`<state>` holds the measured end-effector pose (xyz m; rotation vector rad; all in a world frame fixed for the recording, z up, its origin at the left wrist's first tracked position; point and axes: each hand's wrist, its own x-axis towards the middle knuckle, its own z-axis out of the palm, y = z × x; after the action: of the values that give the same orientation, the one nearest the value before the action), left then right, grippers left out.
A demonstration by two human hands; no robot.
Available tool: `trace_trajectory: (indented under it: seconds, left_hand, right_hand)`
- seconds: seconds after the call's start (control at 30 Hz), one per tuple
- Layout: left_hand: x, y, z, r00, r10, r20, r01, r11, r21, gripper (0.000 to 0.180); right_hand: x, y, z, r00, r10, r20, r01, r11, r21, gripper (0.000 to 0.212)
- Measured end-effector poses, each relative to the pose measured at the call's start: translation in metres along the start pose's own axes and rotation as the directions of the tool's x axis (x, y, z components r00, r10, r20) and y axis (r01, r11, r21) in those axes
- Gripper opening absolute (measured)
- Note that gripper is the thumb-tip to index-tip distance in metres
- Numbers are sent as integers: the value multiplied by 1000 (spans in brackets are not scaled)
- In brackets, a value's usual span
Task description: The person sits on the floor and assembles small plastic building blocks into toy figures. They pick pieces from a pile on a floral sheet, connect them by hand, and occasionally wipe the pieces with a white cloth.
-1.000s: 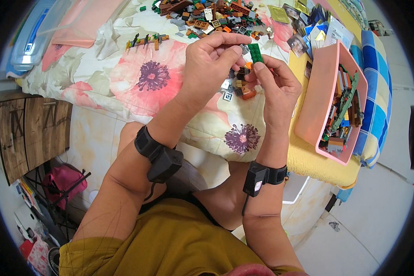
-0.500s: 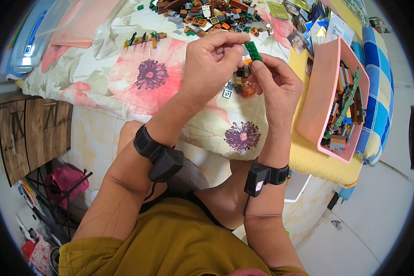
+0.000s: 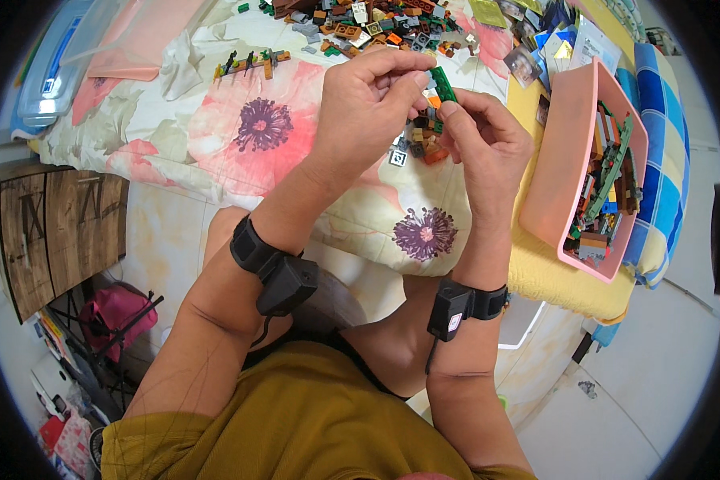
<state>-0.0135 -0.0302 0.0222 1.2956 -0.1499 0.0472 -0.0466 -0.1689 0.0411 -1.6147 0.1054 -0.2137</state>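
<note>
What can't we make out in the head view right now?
All in the head view:
Whether the left hand pinches a small piece: its own fingers cover the spot.
Lower end of the green brick: covered by the right hand.
Far side of the brick pile: cut off by the top edge.
Floor of the pink tub: hidden by its contents.

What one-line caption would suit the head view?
Right hand holding a green brick, left hand close beside it, over a flowered cloth; pink bin to the right.

The bin (image 3: pixel 558 156) stands right of the brick pile (image 3: pixel 376 30), seemingly with cards (image 3: pixel 522 70) between.
</note>
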Motion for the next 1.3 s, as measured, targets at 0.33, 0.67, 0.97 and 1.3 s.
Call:
trace_trajectory:
  seconds: [0.33, 0.67, 0.97, 1.3]
  left_hand:
    - [5, 7, -10, 966, -191, 177, 189, 982, 29, 24]
    - [5, 2, -9, 949, -197, 247, 197, 980, 25, 23]
    - [4, 4, -10, 946, -221, 236, 238, 970, -46, 22]
    - [3, 4, -9, 952, -185, 245, 203, 978, -51, 19]
  right_hand:
    - [3, 1, -8, 999, 14, 50, -16, 999, 41, 11]
    - [2, 1, -4, 997, -13, 73, 11, 1000, 25, 15]
    - [1, 3, -1, 999, -8, 43, 8, 1000, 4, 17]
    - [-2, 5, 1, 999, -49, 20, 49, 999, -9, 18]
